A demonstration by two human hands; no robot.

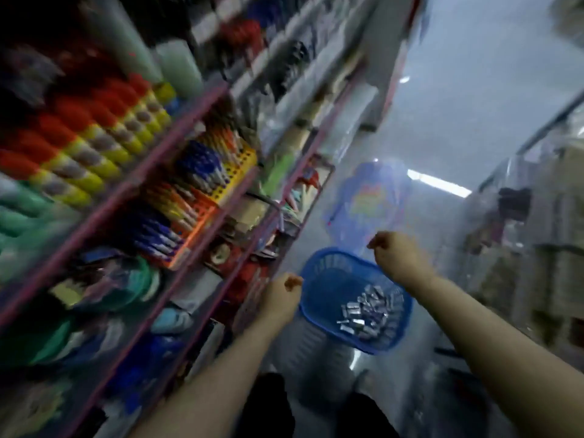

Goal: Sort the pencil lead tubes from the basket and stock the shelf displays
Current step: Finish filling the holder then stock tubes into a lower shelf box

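A blue plastic basket (319,263) sits low in the aisle between my arms. A heap of small silver and purple pencil lead tubes (369,311) lies in its near right part. My left hand (281,298) hovers at the basket's left rim with its fingers curled in; motion blur hides whether anything is inside them. My right hand (395,257) is raised over the basket's far rim, fingertips drawn together and pointing left; whether it holds something cannot be made out. The whole view is blurred.
A pink-edged shelf unit (177,128) fills the left side. It holds orange and yellow pen racks (202,213), red-capped bottles (63,147) and green items. A blue wrapped item (369,200) lies on the floor beyond the basket. More shelving (543,248) stands at right.
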